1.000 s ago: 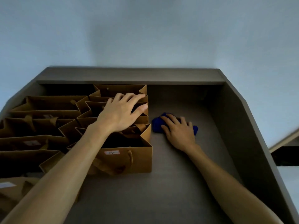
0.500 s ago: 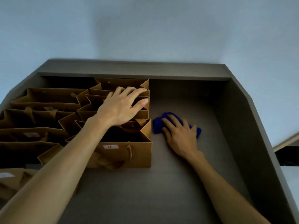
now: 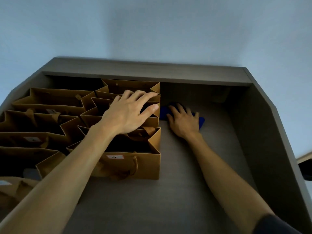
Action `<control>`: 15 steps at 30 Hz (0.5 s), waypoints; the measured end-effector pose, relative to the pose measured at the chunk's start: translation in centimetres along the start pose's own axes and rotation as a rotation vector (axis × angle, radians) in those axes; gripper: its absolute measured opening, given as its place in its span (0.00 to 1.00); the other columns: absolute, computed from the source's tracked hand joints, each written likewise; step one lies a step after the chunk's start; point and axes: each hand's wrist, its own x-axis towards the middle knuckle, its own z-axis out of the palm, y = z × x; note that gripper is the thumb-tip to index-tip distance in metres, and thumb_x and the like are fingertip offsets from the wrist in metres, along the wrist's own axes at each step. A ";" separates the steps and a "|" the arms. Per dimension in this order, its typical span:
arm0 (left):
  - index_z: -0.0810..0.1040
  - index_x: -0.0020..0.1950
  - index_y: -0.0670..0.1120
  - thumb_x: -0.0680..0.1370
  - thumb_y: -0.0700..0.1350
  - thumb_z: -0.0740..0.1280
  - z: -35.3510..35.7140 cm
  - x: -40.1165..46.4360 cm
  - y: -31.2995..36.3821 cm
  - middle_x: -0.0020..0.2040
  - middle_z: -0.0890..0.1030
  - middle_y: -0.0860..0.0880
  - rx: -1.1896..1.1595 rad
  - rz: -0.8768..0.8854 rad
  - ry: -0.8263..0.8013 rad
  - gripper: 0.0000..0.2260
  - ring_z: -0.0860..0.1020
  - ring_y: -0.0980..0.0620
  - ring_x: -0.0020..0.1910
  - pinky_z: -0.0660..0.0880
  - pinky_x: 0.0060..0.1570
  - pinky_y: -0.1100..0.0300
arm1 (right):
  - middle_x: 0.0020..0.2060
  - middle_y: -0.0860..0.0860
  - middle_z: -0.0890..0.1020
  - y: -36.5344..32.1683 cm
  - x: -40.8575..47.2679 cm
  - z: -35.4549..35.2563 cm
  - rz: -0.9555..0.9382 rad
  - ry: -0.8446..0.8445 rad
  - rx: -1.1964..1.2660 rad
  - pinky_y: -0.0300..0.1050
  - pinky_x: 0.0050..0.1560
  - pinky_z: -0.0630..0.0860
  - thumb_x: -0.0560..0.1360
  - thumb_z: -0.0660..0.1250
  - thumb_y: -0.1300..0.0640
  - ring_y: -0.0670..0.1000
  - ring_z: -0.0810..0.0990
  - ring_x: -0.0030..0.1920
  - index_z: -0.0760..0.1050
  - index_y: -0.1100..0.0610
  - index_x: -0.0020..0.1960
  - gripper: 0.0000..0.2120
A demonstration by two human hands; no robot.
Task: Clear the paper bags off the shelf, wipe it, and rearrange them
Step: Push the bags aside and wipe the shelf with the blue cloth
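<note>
Nearest the viewer, toward six o'clock, the bare front of the shelf (image 3: 138,203) lies open, with both forearms reaching over it. At about eight o'clock the nearest paper bags crowd the left edge, dim and partly cut off. Further in stands the labelled bag (image 3: 133,163), upright with its mouth open, a small white tag on its front face and its rope handles drooping outside; it closes the near end of a column of paper bags (image 3: 50,115) that fills the left half, packed side by side back to the rear wall at eleven o'clock. The left hand (image 3: 128,115) lies flat over the rims of that column's middle bags, fingers spread and gripping nothing; it appears to press the row leftward and steady it so the bags keep clear of the strip being cleaned. Just beyond the column's right edge, toward one o'clock, the right hand (image 3: 183,121) lies palm down on the blue cloth (image 3: 201,121), fingers extended flat over it rather than clenched, pressing it against the board. The cloth sits just beside the bags, apart from the side panel at three o'clock. Judging by this, wiping goes on section by section, with the bags shifted aside rather than all removed. The rear lip (image 3: 152,71) runs across at twelve o'clock.
</note>
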 end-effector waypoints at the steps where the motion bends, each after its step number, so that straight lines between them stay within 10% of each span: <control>1: 0.56 0.75 0.61 0.79 0.64 0.46 0.0 0.0 0.0 0.75 0.63 0.53 -0.002 -0.002 -0.002 0.24 0.61 0.47 0.73 0.62 0.67 0.43 | 0.76 0.51 0.60 0.0 1.0 -0.2 0.009 -0.013 0.007 0.65 0.69 0.57 0.81 0.48 0.40 0.58 0.60 0.74 0.57 0.44 0.76 0.24; 15: 0.56 0.75 0.61 0.80 0.64 0.46 -0.2 -0.3 0.4 0.75 0.63 0.53 0.009 -0.019 0.000 0.24 0.60 0.45 0.73 0.61 0.68 0.42 | 0.75 0.51 0.63 11.8 0.6 -2.2 0.211 -0.013 0.091 0.60 0.72 0.57 0.82 0.51 0.45 0.58 0.63 0.73 0.58 0.44 0.75 0.22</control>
